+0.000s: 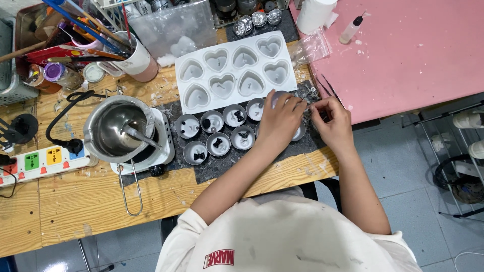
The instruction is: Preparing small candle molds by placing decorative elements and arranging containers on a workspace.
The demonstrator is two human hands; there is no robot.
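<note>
At the near edge of the wooden workbench (65,201), the wire handle (130,189) of a metal melting pot (117,128) is seen projecting toward the person; the pot is seated on a small white electric hotplate (160,146), with a multi-socket power strip (43,161) lying just to its left. A dark felt mat (222,168) is spread beside the hotplate, and two rows of small round metal cups (218,144) are set out on it, several containing small black shapes. The left hand (278,123) is held over the right end of these rows, with its fingers curled down; one cup (299,132) is partly covered by it. The right hand (330,121) is positioned just beside it, and the fingertips of both hands are brought together on a small item that is too small to be identified; whether it is clamped cannot be told. Beyond the cups, a white heart-cavity mould (234,70) is laid flat on the bench. To its right, a pink table surface (413,55) carries a small squeeze bottle (351,29). At the far left, a cup of brushes (132,58) is placed.
</note>
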